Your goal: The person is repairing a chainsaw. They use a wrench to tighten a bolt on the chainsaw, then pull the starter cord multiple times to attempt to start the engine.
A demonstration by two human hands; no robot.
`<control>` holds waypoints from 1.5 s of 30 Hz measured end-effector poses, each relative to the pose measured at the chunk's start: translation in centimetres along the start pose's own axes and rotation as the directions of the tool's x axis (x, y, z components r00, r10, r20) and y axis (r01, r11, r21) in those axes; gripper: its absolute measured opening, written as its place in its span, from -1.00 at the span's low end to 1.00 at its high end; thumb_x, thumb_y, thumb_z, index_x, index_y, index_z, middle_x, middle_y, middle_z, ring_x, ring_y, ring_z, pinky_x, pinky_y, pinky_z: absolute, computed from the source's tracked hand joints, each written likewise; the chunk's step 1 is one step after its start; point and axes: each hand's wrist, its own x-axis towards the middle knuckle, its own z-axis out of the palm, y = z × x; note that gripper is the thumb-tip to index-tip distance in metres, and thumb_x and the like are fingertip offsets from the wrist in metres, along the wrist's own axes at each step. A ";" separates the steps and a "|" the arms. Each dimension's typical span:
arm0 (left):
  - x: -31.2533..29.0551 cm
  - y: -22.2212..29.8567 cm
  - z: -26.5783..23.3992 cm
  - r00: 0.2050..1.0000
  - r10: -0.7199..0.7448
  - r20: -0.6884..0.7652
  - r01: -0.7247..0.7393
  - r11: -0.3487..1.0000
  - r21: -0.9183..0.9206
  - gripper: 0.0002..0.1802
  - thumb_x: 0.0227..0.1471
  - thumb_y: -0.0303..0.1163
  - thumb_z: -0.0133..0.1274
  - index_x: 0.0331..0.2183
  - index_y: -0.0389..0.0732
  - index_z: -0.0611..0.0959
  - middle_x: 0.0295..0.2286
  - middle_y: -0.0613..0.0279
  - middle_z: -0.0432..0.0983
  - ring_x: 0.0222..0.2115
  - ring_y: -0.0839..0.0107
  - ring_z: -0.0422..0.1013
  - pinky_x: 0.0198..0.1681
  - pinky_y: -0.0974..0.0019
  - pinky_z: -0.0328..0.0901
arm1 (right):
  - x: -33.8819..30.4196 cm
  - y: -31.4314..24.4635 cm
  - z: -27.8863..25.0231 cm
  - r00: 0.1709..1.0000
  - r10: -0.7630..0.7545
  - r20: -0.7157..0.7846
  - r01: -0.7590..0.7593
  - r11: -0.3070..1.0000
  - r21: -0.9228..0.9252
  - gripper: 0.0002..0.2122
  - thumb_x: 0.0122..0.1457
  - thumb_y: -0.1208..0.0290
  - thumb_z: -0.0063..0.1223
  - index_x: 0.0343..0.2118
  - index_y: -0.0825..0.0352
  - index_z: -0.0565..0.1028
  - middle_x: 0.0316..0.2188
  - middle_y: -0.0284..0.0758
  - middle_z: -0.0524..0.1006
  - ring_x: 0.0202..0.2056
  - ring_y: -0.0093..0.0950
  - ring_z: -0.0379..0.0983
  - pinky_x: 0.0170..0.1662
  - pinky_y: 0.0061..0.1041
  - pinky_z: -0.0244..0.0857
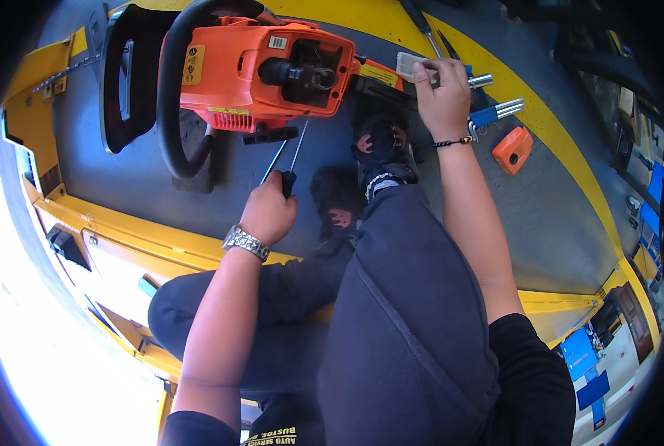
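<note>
An orange chainsaw (228,67) lies at the upper left with its top compartment (313,70) uncovered, showing black parts inside. My left hand (267,209), below the saw, is closed around a black-handled screwdriver (296,154). A second thin metal shaft (274,160) sticks out beside it; its handle is hidden by the hand. Right of the saw, my right hand (445,97) pinches a white, shallow rectangular piece (407,65) that looks like an air filter. The saw's black front hand guard (112,82) and curved handle (170,97) face left.
A small orange cover (512,150) rests to the right on the dark work surface (555,230). Blue-held hex keys (495,113) and a metal socket tool (481,80) lie near my right hand. Yellow edging (153,227) borders the surface. My shoes (384,141) are below the saw.
</note>
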 end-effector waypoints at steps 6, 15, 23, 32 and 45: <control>0.1 0.8 -0.2 1.000 -0.015 0.027 0.015 1.000 0.005 -0.59 0.08 -0.31 0.19 -0.14 -0.39 0.49 -0.24 -0.39 0.58 -0.12 -0.34 0.48 -0.07 -0.17 0.37 | -1.9 -5.5 1.2 0.954 -0.292 0.069 0.285 0.954 0.096 -0.69 0.15 0.22 0.34 -0.17 0.33 0.60 -0.18 -0.19 0.57 -0.14 -0.17 0.56 -0.06 -0.27 0.45; -0.2 1.4 -0.8 0.998 -0.022 0.051 0.023 1.000 -0.004 -0.63 0.09 -0.37 0.17 -0.14 -0.39 0.48 -0.24 -0.37 0.59 -0.12 -0.33 0.49 -0.03 -0.20 0.37 | -0.6 -1.7 1.0 0.844 -0.102 0.526 0.103 0.994 0.028 -0.41 0.14 -0.12 0.30 0.05 0.30 0.56 -0.11 -0.25 0.56 -0.02 -0.21 0.55 0.04 -0.30 0.42; -0.5 1.5 -0.8 0.996 -0.059 0.072 0.057 0.998 0.026 -0.57 0.08 -0.33 0.18 -0.10 -0.41 0.48 -0.20 -0.41 0.58 -0.08 -0.34 0.48 -0.01 -0.16 0.37 | -2.0 -1.8 2.1 0.861 -0.005 0.508 -0.013 0.999 0.032 -0.39 0.07 -0.25 0.30 0.06 0.11 0.61 -0.09 -0.35 0.56 -0.05 -0.26 0.56 0.00 -0.28 0.45; -0.8 1.2 -0.9 0.994 -0.076 0.078 0.072 0.996 0.056 -0.55 0.07 -0.35 0.14 -0.07 -0.44 0.50 -0.16 -0.40 0.57 -0.06 -0.32 0.47 0.04 -0.14 0.37 | -2.3 -2.1 2.0 0.892 -0.009 0.452 0.007 1.000 0.005 -0.44 0.04 -0.15 0.37 0.00 0.16 0.64 -0.22 -0.33 0.54 -0.13 -0.25 0.56 -0.08 -0.30 0.45; -0.8 0.7 -0.9 0.997 -0.046 0.062 0.049 0.998 -0.048 -0.52 0.04 -0.43 0.02 0.02 -0.42 0.50 -0.04 -0.40 0.51 0.03 -0.28 0.42 0.12 -0.08 0.33 | -2.8 -1.5 2.9 0.934 -0.051 0.353 0.057 0.998 -0.008 -0.47 0.01 -0.18 0.38 -0.07 0.10 0.68 -0.19 -0.38 0.58 -0.14 -0.28 0.60 -0.09 -0.30 0.49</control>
